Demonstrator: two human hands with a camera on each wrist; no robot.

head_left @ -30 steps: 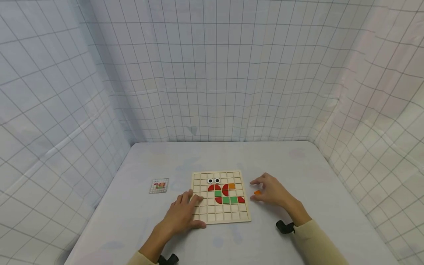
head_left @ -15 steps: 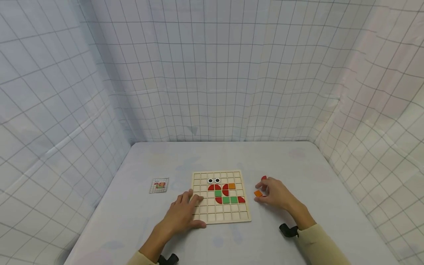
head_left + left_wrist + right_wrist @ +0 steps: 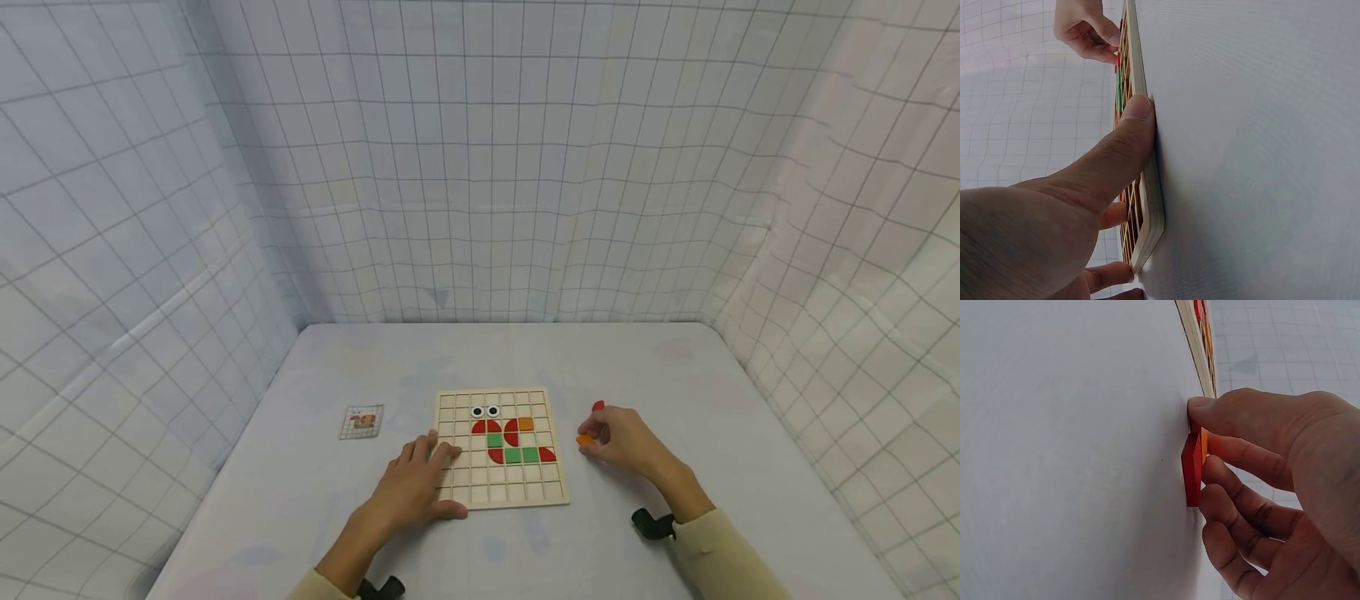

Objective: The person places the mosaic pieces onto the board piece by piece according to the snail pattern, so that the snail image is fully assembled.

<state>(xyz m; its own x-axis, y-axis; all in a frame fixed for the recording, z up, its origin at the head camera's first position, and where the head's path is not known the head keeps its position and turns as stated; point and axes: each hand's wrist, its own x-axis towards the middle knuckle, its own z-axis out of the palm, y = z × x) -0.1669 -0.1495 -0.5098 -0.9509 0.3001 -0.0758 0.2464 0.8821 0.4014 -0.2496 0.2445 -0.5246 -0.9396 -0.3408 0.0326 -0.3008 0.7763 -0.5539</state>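
Observation:
A square wooden grid board (image 3: 517, 493) lies on the table, with red quarter-round pieces, green squares, an orange square and two eye pieces set in it. My left hand (image 3: 411, 486) rests on its near left corner, thumb along the front edge and fingers spread over the left side. To the right of the board, my right hand (image 3: 618, 437) pinches a loose orange square tile (image 3: 585, 440) between thumb and forefinger, low at the tabletop. In the right wrist view, a red piece (image 3: 1192, 470) stands in front of that orange tile (image 3: 1204, 447), partly covering it.
A small picture card (image 3: 362, 422) with a coloured figure on a grid lies left of the board. Just beyond my right hand, a loose red piece (image 3: 597, 406) shows. White gridded cloth (image 3: 465, 208) hangs around the table's back and sides.
My right hand has drawn slightly right and its fingers have closed on the orange tile, which now looks tilted. A red piece has come into view behind that hand. My left hand stays put.

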